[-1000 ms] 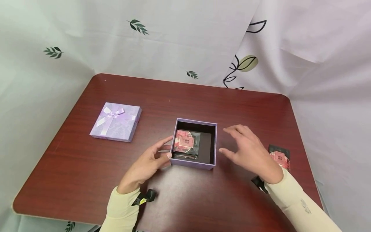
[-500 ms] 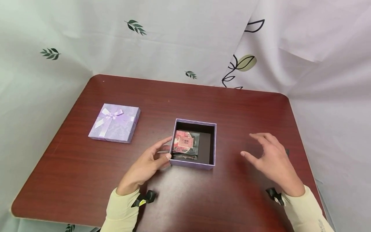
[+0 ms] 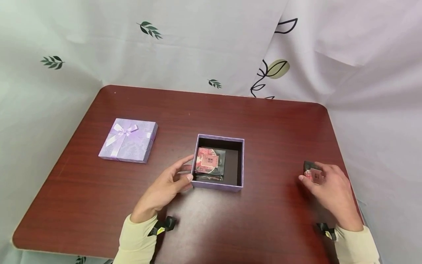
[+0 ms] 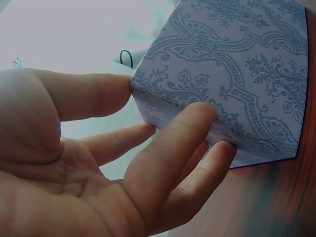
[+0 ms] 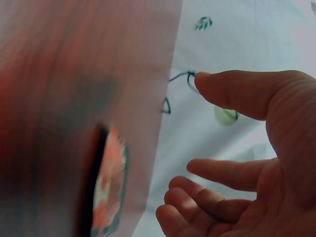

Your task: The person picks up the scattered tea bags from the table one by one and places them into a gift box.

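A purple patterned gift box (image 3: 217, 186) stands uncovered on the table, dark inside. Flat packets with pink floral labels (image 3: 209, 161) lie in its left half, at least one under another. Beside the box's left wall is my left hand (image 3: 165, 189); its thumb touches the front-left corner and its fingertips meet the side (image 4: 212, 74). At the table's right, my right hand (image 3: 334, 192) is over another dark packet with a pink label (image 3: 313, 176), thumb and fingers on either side. In the right wrist view the fingers look spread apart from this packet (image 5: 111, 182), which is blurred.
The purple box lid (image 3: 130, 141) with a ribbon bow lies at the left on the dark red wooden table (image 3: 263, 121). White cloth (image 3: 184, 44) with leaf prints hangs behind the table and along its sides.
My right hand has moved right, away from the box, and lowered to the packet near the table's right edge. The left hand stays at the box, and the box stays in place.
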`<state>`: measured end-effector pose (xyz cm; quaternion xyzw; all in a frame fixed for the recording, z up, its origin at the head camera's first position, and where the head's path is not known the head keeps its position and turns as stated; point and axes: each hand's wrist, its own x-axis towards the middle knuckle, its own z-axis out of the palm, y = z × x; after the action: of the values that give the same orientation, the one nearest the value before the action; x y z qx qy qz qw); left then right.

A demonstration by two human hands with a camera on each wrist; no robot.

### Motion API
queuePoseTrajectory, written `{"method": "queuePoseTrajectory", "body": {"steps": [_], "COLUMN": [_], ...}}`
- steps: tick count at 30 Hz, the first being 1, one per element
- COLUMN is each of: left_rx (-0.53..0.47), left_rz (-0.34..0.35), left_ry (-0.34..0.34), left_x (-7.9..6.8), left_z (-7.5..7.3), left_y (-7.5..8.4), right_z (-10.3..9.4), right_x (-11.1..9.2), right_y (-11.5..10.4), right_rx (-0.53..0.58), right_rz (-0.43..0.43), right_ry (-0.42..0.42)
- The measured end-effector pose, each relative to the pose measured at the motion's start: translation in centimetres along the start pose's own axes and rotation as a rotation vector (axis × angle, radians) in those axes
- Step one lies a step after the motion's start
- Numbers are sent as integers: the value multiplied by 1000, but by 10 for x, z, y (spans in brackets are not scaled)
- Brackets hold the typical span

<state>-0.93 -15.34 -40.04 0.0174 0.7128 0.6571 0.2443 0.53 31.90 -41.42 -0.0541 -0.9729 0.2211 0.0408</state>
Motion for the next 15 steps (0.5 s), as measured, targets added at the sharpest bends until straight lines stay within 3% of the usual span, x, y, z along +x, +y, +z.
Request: {"method": "queuePoseTrajectory", "body": {"steps": [15], "left_rx": [-10], "left_rz": [-8], "left_ry": [4], "left_x": [0], "left_z": [1], "left_y": [1], "right_z": [14], "right_x": [-4], "right_y": [28], "right_rx": [-41], "right_rz": [161], "right_ry": [-5]}}
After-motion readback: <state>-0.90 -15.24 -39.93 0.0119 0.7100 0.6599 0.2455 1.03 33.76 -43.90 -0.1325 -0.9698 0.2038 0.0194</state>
